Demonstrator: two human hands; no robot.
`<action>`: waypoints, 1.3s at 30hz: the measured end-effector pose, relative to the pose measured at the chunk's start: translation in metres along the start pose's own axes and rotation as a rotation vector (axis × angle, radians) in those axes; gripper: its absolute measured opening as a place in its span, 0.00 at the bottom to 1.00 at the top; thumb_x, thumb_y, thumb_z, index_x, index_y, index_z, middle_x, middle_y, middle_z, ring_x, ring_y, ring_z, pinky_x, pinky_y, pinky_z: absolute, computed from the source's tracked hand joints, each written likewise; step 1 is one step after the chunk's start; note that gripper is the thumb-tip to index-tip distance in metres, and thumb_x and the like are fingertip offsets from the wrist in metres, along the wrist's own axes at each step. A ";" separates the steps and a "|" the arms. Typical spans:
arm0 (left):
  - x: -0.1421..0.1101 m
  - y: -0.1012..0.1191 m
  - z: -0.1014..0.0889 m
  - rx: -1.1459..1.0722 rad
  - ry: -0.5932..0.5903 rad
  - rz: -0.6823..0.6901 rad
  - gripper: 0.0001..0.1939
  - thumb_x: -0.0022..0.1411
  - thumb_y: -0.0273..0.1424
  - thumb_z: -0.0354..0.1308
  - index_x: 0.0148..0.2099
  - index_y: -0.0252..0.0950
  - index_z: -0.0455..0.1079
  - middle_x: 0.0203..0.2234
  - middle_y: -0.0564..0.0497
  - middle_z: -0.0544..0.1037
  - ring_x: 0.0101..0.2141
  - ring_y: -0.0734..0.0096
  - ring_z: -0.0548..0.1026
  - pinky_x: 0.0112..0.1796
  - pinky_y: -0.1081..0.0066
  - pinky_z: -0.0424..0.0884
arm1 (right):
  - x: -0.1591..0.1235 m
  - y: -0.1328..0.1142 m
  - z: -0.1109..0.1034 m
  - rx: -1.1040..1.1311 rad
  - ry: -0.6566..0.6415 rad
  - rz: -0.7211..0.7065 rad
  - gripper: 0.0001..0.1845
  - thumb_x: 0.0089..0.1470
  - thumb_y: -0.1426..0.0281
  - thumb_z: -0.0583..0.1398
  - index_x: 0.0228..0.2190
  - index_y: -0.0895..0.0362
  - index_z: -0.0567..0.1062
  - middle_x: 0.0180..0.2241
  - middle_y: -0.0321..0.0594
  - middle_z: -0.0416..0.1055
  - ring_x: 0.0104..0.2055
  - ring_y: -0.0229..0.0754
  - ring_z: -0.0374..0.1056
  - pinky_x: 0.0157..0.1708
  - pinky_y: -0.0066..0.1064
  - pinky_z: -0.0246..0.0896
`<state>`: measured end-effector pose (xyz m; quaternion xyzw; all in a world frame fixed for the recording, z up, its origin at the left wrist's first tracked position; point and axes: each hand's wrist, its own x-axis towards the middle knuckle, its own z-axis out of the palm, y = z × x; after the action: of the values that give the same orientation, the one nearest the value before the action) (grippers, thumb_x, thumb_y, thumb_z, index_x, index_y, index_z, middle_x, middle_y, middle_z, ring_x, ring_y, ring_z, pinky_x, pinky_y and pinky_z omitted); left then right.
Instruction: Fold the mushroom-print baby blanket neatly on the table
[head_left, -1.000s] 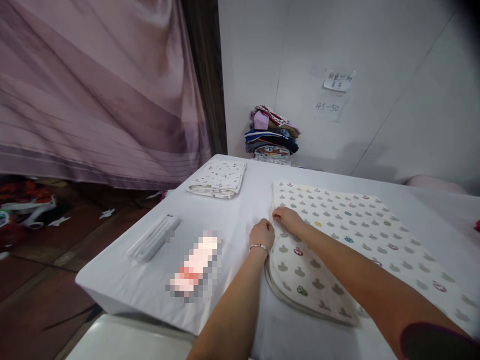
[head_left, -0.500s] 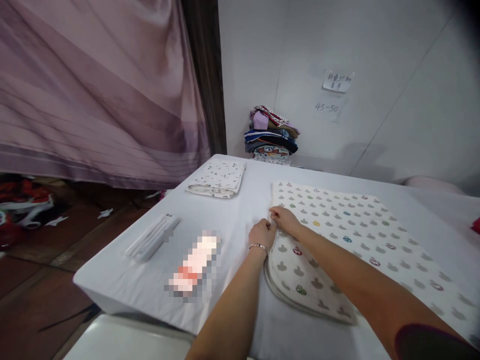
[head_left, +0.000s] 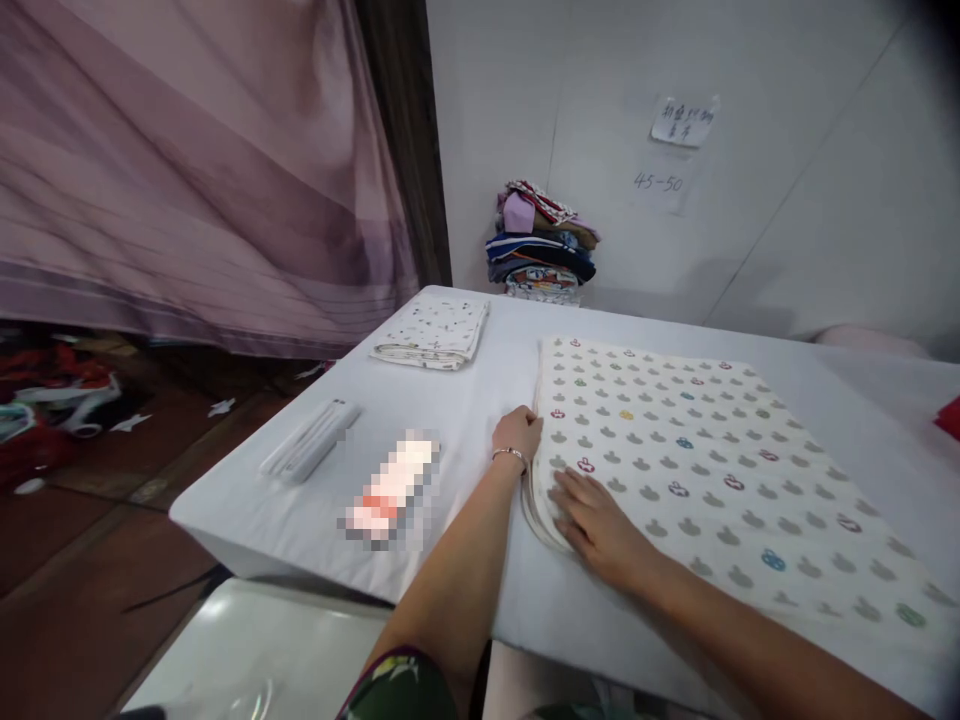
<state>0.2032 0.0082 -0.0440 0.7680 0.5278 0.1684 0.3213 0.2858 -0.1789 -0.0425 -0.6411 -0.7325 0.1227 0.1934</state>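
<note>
A cream cloth (head_left: 645, 430) printed with grey rabbit-like shapes and some coloured ones lies folded in layers on the white table. At its left edge, my left hand (head_left: 517, 432), with a bracelet on the wrist, is closed on the layers; its fingertips are partly hidden. My right hand (head_left: 604, 525) rests palm down near the cloth's front left corner, fingers stretched out and slightly spread. That hand holds nothing and partly covers the rounded corner.
A folded white cloth with small prints (head_left: 435, 333) lies at the table's far left. Nearer are a white packet (head_left: 311, 440) and a pixelated object (head_left: 394, 490). Piled clothes (head_left: 540, 245) stand by the wall. A white stool (head_left: 270, 640) is at the front left.
My right hand has let go of the left edge, moved toward me and flattened on the cloth. The folded-over front corner now lies flatter. The view has tilted down slightly.
</note>
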 end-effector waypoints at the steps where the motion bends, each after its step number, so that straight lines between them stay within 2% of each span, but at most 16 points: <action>1: 0.001 0.000 0.000 -0.009 0.001 0.000 0.07 0.57 0.36 0.54 0.35 0.41 0.72 0.34 0.51 0.78 0.35 0.68 0.73 0.35 0.71 0.65 | -0.012 -0.005 0.002 0.013 -0.013 -0.006 0.23 0.58 0.66 0.50 0.55 0.49 0.64 0.61 0.40 0.53 0.63 0.49 0.45 0.59 0.50 0.46; 3: 0.001 -0.001 0.000 -0.033 0.006 0.007 0.07 0.56 0.35 0.55 0.35 0.40 0.72 0.34 0.51 0.78 0.36 0.68 0.73 0.36 0.72 0.65 | -0.030 -0.013 0.006 0.021 -0.025 -0.027 0.24 0.59 0.65 0.50 0.57 0.50 0.62 0.61 0.39 0.52 0.64 0.49 0.44 0.59 0.49 0.46; 6: 0.000 -0.003 -0.002 -0.082 0.014 0.027 0.07 0.56 0.35 0.56 0.34 0.39 0.72 0.33 0.52 0.78 0.36 0.70 0.73 0.37 0.73 0.65 | -0.043 -0.019 0.014 -0.017 -0.012 -0.044 0.27 0.59 0.65 0.50 0.59 0.51 0.57 0.61 0.41 0.52 0.64 0.49 0.44 0.60 0.50 0.45; 11: -0.004 -0.003 -0.005 -0.165 0.051 0.033 0.10 0.59 0.36 0.52 0.35 0.38 0.72 0.33 0.52 0.78 0.35 0.73 0.73 0.37 0.75 0.66 | -0.043 -0.021 0.025 -0.090 0.034 -0.038 0.26 0.58 0.66 0.50 0.59 0.54 0.59 0.61 0.44 0.53 0.63 0.50 0.45 0.59 0.50 0.44; 16: -0.014 0.002 -0.011 -0.217 0.061 0.009 0.07 0.58 0.31 0.53 0.36 0.36 0.72 0.33 0.51 0.78 0.34 0.74 0.73 0.36 0.76 0.66 | -0.042 -0.021 0.023 -0.086 0.037 -0.043 0.27 0.58 0.64 0.51 0.58 0.58 0.60 0.60 0.47 0.54 0.63 0.51 0.46 0.59 0.48 0.43; 19: -0.033 -0.002 -0.021 -0.235 0.058 -0.022 0.07 0.57 0.29 0.54 0.36 0.35 0.72 0.31 0.51 0.78 0.29 0.76 0.74 0.33 0.76 0.67 | -0.036 -0.023 0.013 -0.041 0.078 -0.005 0.26 0.57 0.64 0.51 0.56 0.58 0.62 0.56 0.49 0.60 0.59 0.51 0.53 0.55 0.45 0.48; 23: -0.077 -0.017 -0.031 -0.238 0.065 -0.060 0.06 0.56 0.31 0.55 0.36 0.36 0.71 0.30 0.54 0.77 0.23 0.78 0.72 0.29 0.76 0.66 | -0.017 -0.030 0.000 -0.025 0.144 0.088 0.17 0.57 0.65 0.52 0.46 0.58 0.69 0.44 0.47 0.70 0.47 0.47 0.63 0.45 0.35 0.55; 26: -0.112 -0.027 -0.026 -0.230 0.075 -0.076 0.05 0.55 0.31 0.55 0.33 0.37 0.72 0.27 0.54 0.77 0.24 0.76 0.72 0.28 0.76 0.66 | -0.001 -0.034 -0.001 -0.066 0.117 0.123 0.11 0.55 0.64 0.54 0.36 0.57 0.71 0.36 0.44 0.70 0.41 0.45 0.64 0.38 0.31 0.54; 28: -0.128 -0.028 -0.018 -0.216 0.098 -0.069 0.04 0.54 0.30 0.56 0.32 0.38 0.72 0.27 0.54 0.77 0.27 0.75 0.72 0.30 0.76 0.65 | 0.006 -0.033 0.001 -0.067 0.090 0.135 0.09 0.55 0.64 0.55 0.32 0.57 0.70 0.34 0.42 0.70 0.38 0.43 0.64 0.34 0.29 0.52; 31: -0.140 -0.025 -0.010 -0.151 0.151 -0.062 0.05 0.55 0.29 0.55 0.32 0.39 0.72 0.27 0.55 0.77 0.30 0.75 0.72 0.32 0.76 0.64 | 0.011 -0.026 0.005 -0.024 0.095 0.167 0.07 0.54 0.68 0.54 0.30 0.56 0.71 0.32 0.40 0.70 0.35 0.41 0.64 0.31 0.28 0.49; 35: -0.141 -0.020 -0.009 -0.052 0.183 -0.069 0.06 0.56 0.29 0.54 0.33 0.39 0.72 0.28 0.54 0.76 0.31 0.75 0.72 0.33 0.75 0.64 | 0.009 -0.014 0.004 0.139 0.165 0.275 0.12 0.55 0.68 0.51 0.27 0.55 0.72 0.27 0.37 0.71 0.29 0.38 0.63 0.30 0.27 0.50; 39: -0.142 -0.016 -0.009 -0.015 0.199 -0.052 0.05 0.54 0.32 0.57 0.30 0.38 0.73 0.31 0.52 0.75 0.32 0.73 0.71 0.33 0.75 0.64 | 0.006 -0.015 0.004 0.218 0.203 0.259 0.12 0.55 0.66 0.52 0.32 0.55 0.74 0.29 0.37 0.72 0.30 0.38 0.64 0.31 0.27 0.52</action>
<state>0.1311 -0.1158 -0.0367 0.7313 0.5755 0.2393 0.2771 0.2702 -0.1747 -0.0393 -0.7143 -0.6031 0.1597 0.3171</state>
